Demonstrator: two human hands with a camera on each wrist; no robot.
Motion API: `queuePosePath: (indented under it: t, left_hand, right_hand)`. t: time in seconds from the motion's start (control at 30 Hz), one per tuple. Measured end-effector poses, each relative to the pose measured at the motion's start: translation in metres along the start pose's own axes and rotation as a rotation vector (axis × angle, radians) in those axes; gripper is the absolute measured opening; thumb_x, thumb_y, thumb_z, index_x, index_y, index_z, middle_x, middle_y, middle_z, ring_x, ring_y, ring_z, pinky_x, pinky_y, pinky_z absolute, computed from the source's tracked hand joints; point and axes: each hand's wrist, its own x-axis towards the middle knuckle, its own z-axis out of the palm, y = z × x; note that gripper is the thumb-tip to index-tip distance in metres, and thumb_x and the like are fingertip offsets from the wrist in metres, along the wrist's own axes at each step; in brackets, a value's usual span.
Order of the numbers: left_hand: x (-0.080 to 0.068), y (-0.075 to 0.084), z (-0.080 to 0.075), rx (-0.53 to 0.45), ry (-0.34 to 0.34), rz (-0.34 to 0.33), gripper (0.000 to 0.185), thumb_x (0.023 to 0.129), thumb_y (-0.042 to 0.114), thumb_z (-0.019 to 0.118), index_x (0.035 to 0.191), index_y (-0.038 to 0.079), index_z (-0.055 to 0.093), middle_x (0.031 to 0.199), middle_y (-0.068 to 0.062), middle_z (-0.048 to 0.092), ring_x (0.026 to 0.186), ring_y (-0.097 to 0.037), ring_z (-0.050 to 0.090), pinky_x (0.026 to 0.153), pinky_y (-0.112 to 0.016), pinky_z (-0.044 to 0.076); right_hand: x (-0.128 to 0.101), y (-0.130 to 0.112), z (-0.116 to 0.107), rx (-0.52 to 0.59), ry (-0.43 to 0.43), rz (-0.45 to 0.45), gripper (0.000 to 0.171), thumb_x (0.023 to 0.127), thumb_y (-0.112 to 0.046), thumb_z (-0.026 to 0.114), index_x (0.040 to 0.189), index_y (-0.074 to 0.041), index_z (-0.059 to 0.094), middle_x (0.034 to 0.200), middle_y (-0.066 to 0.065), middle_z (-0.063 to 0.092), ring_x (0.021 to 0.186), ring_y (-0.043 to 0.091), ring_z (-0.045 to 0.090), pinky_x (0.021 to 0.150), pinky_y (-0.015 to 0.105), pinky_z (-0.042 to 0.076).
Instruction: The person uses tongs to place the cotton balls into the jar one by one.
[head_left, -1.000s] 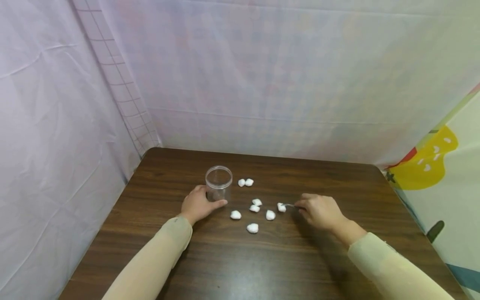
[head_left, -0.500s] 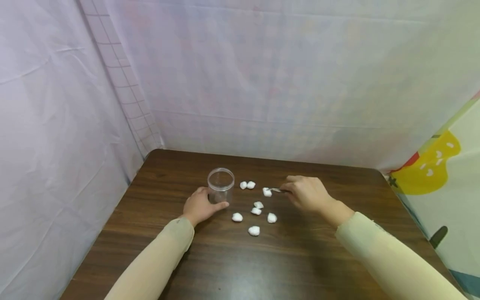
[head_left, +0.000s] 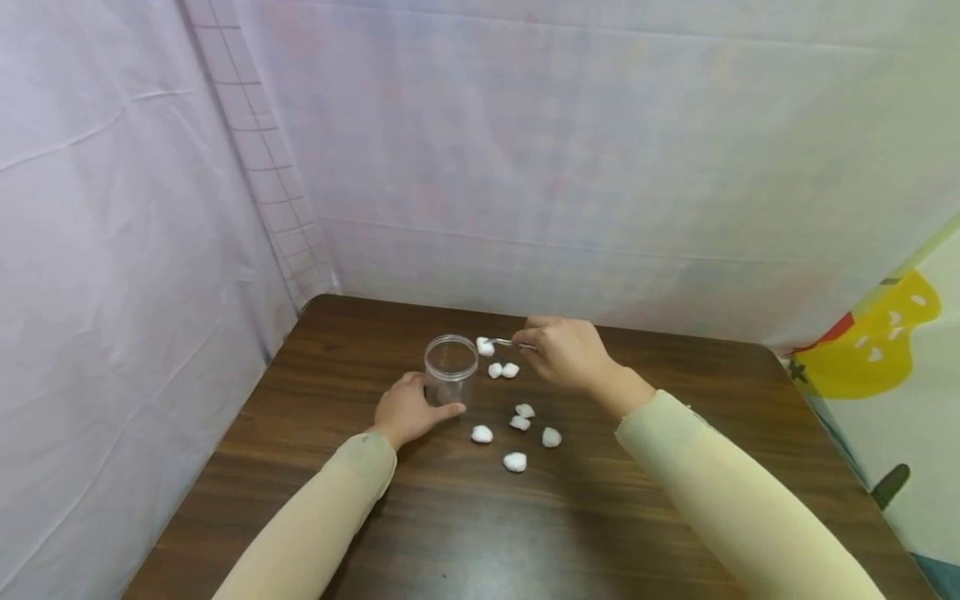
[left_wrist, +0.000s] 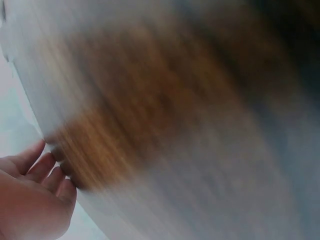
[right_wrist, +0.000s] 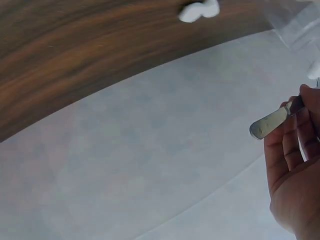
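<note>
My left hand (head_left: 408, 410) curls round the lower wall of a clear plastic jar (head_left: 450, 387), which stands upright with its mouth uncovered. In the left wrist view the fingers show at the lower left, but the jar does not. Pinched in my right hand (head_left: 568, 353) are metal tweezers (head_left: 506, 342), their tips on a white cotton ball (head_left: 485, 347) just right of the jar's rim. The right wrist view shows the rounded back end of the tweezers (right_wrist: 270, 123) sticking out past the fingers. Two cotton balls (head_left: 510, 370) lie side by side below the held one.
Several more cotton balls (head_left: 515, 462) are scattered on the dark wooden table (head_left: 465, 525), right of and in front of the jar. Pale curtains (head_left: 480, 167) hang behind the table's back edge and along its left side. A patterned cloth (head_left: 870, 350) hangs on the right.
My right hand has carried the tweezers and cotton ball left and away from me, from the table's right part to beside the jar's rim. The left hand has kept its hold on the jar.
</note>
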Motion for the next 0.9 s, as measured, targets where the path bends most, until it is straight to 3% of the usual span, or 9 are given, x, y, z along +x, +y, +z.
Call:
queuePosePath:
  t: [0.3, 0.9]
  left_hand:
    - [-0.002, 0.005, -0.003, -0.009, 0.0, -0.008, 0.074, 0.078, 0.063, 0.076, 0.13, 0.012, 0.065, 0.131, -0.012, 0.06, 0.12, -0.031, 0.056, 0.099, -0.054, 0.043]
    - [0.003, 0.0, 0.003, 0.018, -0.003, -0.015, 0.078, 0.076, 0.068, 0.074, 0.132, 0.014, 0.063, 0.132, -0.012, 0.059, 0.12, -0.031, 0.055, 0.1, -0.054, 0.043]
  right_hand:
    - [0.025, -0.016, 0.009, 0.004, -0.047, -0.022, 0.016, 0.09, -0.016, 0.072, 0.104, -0.016, 0.079, 0.088, -0.005, 0.064, 0.066, 0.011, 0.06, 0.049, 0.03, 0.048]
    - [0.029, -0.021, 0.022, -0.009, -0.102, -0.038, 0.018, 0.091, -0.016, 0.068, 0.104, -0.02, 0.079, 0.086, -0.008, 0.061, 0.068, 0.01, 0.06, 0.051, 0.031, 0.049]
